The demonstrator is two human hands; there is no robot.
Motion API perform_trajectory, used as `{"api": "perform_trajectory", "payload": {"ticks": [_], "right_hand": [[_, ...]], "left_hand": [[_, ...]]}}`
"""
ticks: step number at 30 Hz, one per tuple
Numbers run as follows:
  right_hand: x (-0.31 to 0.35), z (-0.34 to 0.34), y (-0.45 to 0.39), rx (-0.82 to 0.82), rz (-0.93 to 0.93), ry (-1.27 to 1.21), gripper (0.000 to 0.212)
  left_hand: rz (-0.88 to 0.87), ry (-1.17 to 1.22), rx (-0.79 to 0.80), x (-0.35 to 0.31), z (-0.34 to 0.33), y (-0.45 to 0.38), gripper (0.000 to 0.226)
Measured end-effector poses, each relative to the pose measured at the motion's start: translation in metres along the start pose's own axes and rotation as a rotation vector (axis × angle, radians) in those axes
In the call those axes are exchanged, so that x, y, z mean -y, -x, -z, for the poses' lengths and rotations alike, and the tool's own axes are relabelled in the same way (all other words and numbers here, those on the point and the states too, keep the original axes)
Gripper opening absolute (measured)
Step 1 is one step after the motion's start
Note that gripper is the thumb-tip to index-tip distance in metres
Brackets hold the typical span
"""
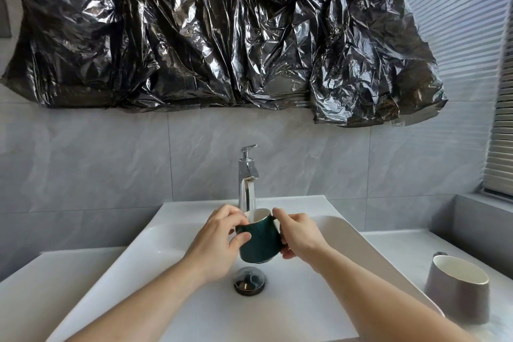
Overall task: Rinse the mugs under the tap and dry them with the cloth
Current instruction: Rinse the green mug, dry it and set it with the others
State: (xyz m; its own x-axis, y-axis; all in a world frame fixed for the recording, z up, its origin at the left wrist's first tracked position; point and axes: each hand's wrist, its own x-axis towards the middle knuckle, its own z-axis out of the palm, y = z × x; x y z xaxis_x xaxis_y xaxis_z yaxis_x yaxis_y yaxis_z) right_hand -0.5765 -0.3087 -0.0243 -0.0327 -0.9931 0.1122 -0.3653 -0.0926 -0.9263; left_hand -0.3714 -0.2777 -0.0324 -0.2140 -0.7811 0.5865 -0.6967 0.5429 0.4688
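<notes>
Two hands grasp the dark green mug (259,239): left hand (222,241) pinches its rim side, right hand (298,236) curls round the handle side. Mug sits between them, mouth tilted up under the tap (247,175) stream. Grey mug (458,290) waits well right of the right hand, which is nearer it.

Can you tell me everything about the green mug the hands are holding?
The green mug is dark and glossy outside, white inside, with a thin gold rim. It looks ceramic. It is held tilted over the sink, its mouth under the tap, where water runs in. The left hand grips one side; the right hand holds the other, hiding the handle.
</notes>
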Motion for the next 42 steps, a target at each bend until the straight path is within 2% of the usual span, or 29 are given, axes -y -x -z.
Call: {"api": "perform_trajectory", "payload": {"ticks": [6,9,11,13,16,18,23,26,30,33,37,42], "right_hand": [[-0.001,-0.001,0.005,0.048,0.011,0.045,0.043],[-0.001,-0.003,0.004,0.068,0.009,0.05,0.04],[0.0,-0.003,0.003,0.066,0.012,0.053,0.04],[0.0,-0.003,0.004,0.062,0.023,0.055,0.04],[0.0,-0.003,0.005,0.05,0.045,0.066,0.041],[-0.001,-0.003,0.007,0.046,0.06,0.1,0.043],[-0.001,-0.001,0.013,0.035,0.082,0.19,0.043],[-0.001,0.001,0.015,0.04,0.079,0.168,0.041],[0.003,0.006,0.024,0.038,0.091,0.184,0.042],[0.007,0.012,0.032,0.019,0.117,0.217,0.045],[0.009,0.024,0.052,0.005,0.145,0.286,0.05],[0.021,0.051,0.085,-0.044,0.148,0.38,0.054]], "left_hand": [[-0.012,-0.109,-0.109,-0.018,0.012,-0.003,0.018],[-0.046,-0.143,-0.23,-0.042,0.031,-0.03,0.027],[-0.047,-0.181,-0.25,-0.059,0.045,-0.055,0.038],[-0.026,-0.27,-0.193,-0.075,0.054,-0.081,0.05],[0.048,-0.465,-0.014,-0.087,0.054,-0.109,0.07],[0.119,-0.529,0.086,-0.088,0.047,-0.115,0.073],[0.16,-0.483,0.083,-0.089,0.037,-0.105,0.069],[0.174,-0.517,0.159,-0.097,0.045,-0.098,0.072],[0.171,-0.332,0.215,-0.11,0.05,-0.05,0.075],[0.19,-0.265,0.285,-0.103,0.056,0.016,0.062],[0.332,-0.253,0.396,-0.079,0.071,0.082,0.022],[0.451,-0.303,0.448,-0.056,0.079,0.117,0.022]]}}
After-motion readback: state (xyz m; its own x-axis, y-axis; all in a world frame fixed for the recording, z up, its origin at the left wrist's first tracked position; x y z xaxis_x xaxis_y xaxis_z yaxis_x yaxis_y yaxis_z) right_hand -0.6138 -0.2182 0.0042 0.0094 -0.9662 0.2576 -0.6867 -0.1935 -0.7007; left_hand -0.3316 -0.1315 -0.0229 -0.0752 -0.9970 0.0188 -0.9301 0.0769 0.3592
